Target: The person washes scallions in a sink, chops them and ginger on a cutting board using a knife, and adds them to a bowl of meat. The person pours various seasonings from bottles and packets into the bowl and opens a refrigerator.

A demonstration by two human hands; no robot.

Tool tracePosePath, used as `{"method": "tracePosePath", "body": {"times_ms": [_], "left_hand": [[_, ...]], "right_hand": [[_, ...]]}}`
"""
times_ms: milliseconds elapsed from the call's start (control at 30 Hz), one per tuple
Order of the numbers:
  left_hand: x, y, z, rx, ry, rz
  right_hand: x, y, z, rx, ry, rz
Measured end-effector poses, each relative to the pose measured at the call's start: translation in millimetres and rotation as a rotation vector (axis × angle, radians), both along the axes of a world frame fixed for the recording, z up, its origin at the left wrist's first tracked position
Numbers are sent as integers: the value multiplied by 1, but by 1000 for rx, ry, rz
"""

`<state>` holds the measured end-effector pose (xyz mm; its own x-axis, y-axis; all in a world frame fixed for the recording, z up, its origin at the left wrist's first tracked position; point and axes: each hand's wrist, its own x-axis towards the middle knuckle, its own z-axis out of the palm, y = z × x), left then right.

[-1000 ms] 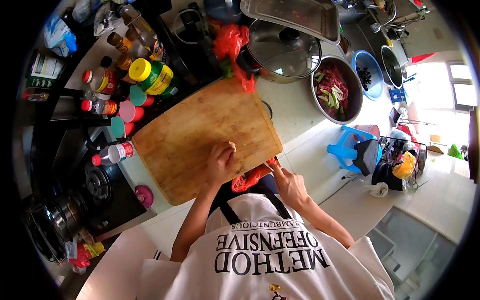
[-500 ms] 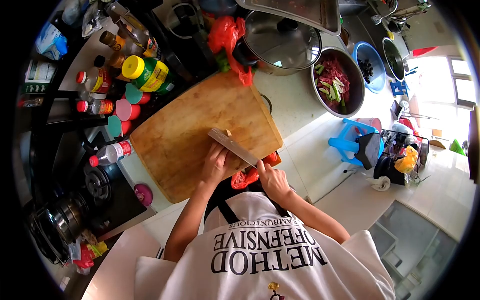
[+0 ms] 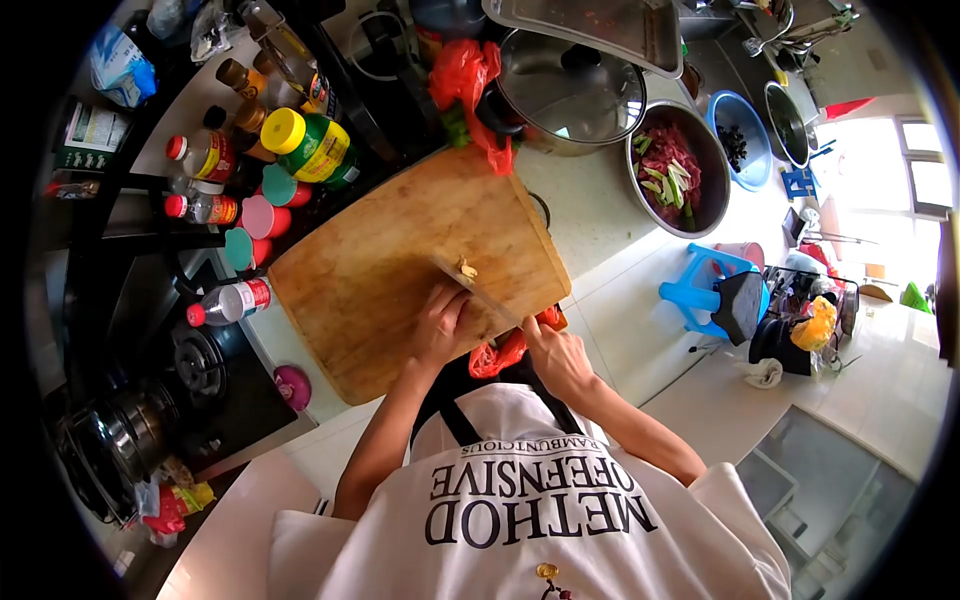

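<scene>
A knife (image 3: pixel 478 290) is in my right hand (image 3: pixel 556 355), its blade reaching up and left over the wooden cutting board (image 3: pixel 400 235). Just beyond the blade lie small pale pieces (image 3: pixel 466 268) of food. My left hand (image 3: pixel 438 322) rests on the board on the near side of the blade with its fingers bent together; whatever it may hold is hidden. Beneath my right hand, at the board's near edge, hangs a red plastic bag (image 3: pixel 496 355).
A lidded pot (image 3: pixel 572 95) and a steel bowl (image 3: pixel 702 205) of meat and green slices stand beyond the board. Bottles (image 3: pixel 312 147) and lidded jars (image 3: pixel 264 217) line its left. A blue stool (image 3: pixel 690 290) stands at the right.
My right hand has brought the knife up from the board's near edge onto the board beside my left hand. Small pale pieces now lie beyond the blade.
</scene>
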<state>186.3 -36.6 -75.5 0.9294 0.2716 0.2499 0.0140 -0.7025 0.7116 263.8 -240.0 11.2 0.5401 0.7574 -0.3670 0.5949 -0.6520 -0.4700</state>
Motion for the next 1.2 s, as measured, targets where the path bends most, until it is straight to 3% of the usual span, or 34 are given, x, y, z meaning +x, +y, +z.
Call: {"method": "tracePosePath", "body": {"times_ms": [100, 233, 400, 533, 733, 900, 1067, 1200], "left_hand": [[0, 0, 1, 8, -38, 23], [-3, -1, -9, -26, -6, 22], [-1, -1, -5, -45, -49, 31], [-4, -1, -5, -30, -27, 15], [0, 0, -5, -45, -75, 22], [-4, 0, -6, -25, -25, 29], [-4, -1, -12, -78, -56, 48], [-3, -1, -8, -31, -55, 46]], "right_hand": [[0, -6, 19, -38, 10, -8], [-2, 1, -23, -21, 5, -16], [1, 2, 23, 10, 34, -35], [-9, -1, -29, 34, 10, -70], [-2, 0, 21, -5, 54, -61], [2, 12, -16, -14, 45, -31], [-1, 3, 26, -66, 50, -14], [-5, 10, -25, 30, -23, -23]]}}
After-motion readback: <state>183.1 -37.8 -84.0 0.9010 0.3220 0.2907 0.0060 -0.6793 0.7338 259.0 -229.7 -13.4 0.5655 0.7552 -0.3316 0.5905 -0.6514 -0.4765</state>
